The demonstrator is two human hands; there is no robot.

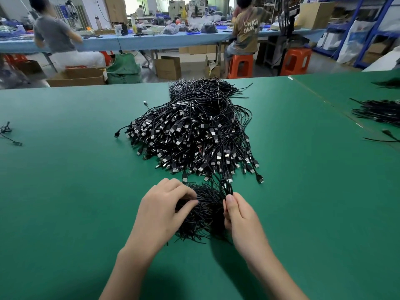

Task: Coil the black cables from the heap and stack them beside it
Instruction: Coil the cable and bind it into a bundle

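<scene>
green table (65, 191): fills the lower view, felt-like top, seam to a second table at far right
heap (194, 131): black cables, mid-table, well ahead of both hands; plug ends fanned toward the near edge, bare tails bunched at the far side
side bundle (378, 111): more black cables on the right-hand table, well apart from the heap
near pile (205, 211): finished cables, just beside the heap's near edge, between the two hands; looks loose and bristly, coil shape hard to read
left hand (164, 208): on the pile's left side, fingers curled over it, thumb tucked in, gripping strands
right hand (240, 215): at the pile's right edge, thumb and forefinger pinched narrow on one cable, other fingers folded
held cable (227, 188): short loop rising out of the right pinch, touching the pile's top right; far end lost among the heap's plugs
stray cable (8, 133): alone at the far left edge, untouched
step: probably laying one gathered cable onto the pile, left hand steadying; can't tell if fully wound
progress: early, heap far bigger than the pile
next move: likely tuck the loop down into the pile without springing it open, release the pinch, reach for a single plug at the heap's near edge
watch: tangled neighbours dragging out with the picked one
</scene>
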